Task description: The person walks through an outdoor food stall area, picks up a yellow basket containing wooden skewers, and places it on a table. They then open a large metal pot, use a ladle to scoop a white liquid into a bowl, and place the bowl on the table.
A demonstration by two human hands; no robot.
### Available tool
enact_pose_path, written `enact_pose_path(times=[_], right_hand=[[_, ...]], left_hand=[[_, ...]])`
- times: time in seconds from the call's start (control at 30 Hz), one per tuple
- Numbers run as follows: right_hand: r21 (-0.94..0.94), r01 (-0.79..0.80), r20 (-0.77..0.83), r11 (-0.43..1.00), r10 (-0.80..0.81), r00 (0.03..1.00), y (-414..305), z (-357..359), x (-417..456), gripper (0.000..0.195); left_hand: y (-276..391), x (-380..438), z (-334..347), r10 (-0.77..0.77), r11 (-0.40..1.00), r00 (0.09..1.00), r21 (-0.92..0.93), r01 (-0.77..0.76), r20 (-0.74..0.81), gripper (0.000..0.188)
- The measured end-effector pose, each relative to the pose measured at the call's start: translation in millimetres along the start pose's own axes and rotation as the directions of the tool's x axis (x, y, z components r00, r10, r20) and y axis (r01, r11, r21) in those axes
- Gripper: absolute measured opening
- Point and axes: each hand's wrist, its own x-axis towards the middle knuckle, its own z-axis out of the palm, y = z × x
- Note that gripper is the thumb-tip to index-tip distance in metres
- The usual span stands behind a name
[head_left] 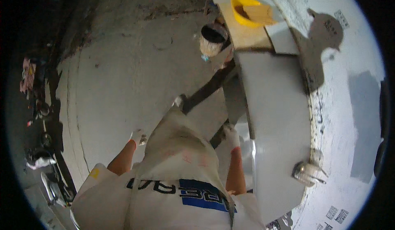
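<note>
My left hand [136, 136], in a white glove with an orange cuff, hangs beside my pale apron [182, 149] over the concrete floor. Its fingers look curled, and I cannot make out anything in them. On the other side, my right hand [231, 135], gloved the same way, is near the edge of a grey-topped bench [274, 106]. Blur hides whether that hand touches the bench or holds something. One of my shoes [179, 100] shows beyond the apron's lower edge.
At the bench's far end, a yellow basin [236, 12] sits on a tan board [239, 38] with a tan flat piece [257, 13]. A dark-mouthed bucket [211, 46] stands on the floor. Near the white wall [336, 112] is a shiny metal object [308, 173]. Two-wheelers [51, 180] line the left.
</note>
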Motion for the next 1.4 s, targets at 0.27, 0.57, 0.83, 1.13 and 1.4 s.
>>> enact_pose_path(times=[0.27,0.57,0.83,1.13,1.4], right_hand=[[0.341,-0.26,0.032,0.904,0.265,0.964,-89,20,52,0.025],[0.448,0.007,-0.074,0.894,0.029,0.997,-224,-91,222,0.038],[0.742,-0.204,0.212,0.639,0.066,0.975,-362,-131,358,0.054],[0.985,-0.013,-0.01,0.17,0.133,0.991,-361,-61,413,0.024],[0.836,0.208,-0.269,0.508,0.049,0.962,-382,-9,373,0.051]], left_hand=[[288,19,112,0.242,0.968,0.958,0.031,-0.25,0.154,0.031],[354,9,207,0.376,0.894,0.876,0.131,-0.429,0.301,0.036],[368,-100,245,0.242,0.965,0.97,0.106,-0.242,0.009,0.048],[282,-73,173,0.16,0.919,0.987,-0.364,-0.15,-0.003,0.035],[123,-92,141,0.034,0.832,0.956,-0.521,-0.189,-0.292,0.034]])
